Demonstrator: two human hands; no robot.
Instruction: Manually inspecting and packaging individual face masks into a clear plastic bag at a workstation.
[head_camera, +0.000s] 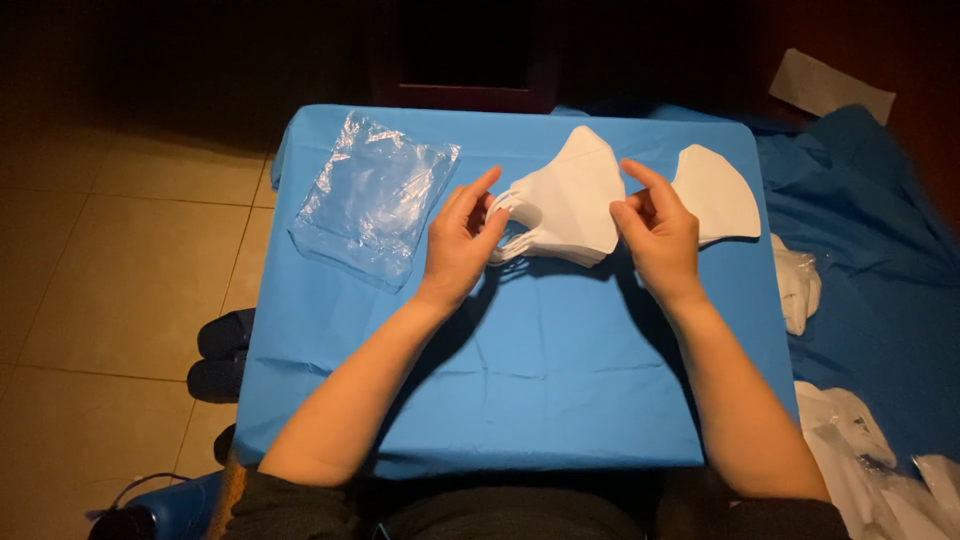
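Held item: a stack of white face masks (568, 205), folded flat, is held just above the bench (520, 380), over its far half near the middle.
Left hand (462, 240): closed in a pinch on the ear-loop end of the stack; the thumb and fingers (492, 225) are seen touching the loops.
Right hand (655, 232): closed in a pinch on the opposite edge of the stack, with the thumb on top.
Single mask (715, 192): one more white mask is laid flat on the bench, just beyond the right hand, apart from the stack.
Plastic bags (375, 195): a pile of clear bags is laid on the bench on the other side of the stack, beyond the left hand, well apart from the stack.
Bench cover: a smooth blue sheet is spread over the whole top.
Blue cloth (870, 230): seen off the bench edge past the single mask, with white bundles (798, 285) lying on it.
Floor (130, 250): beige tiles, seen past the plastic bags.
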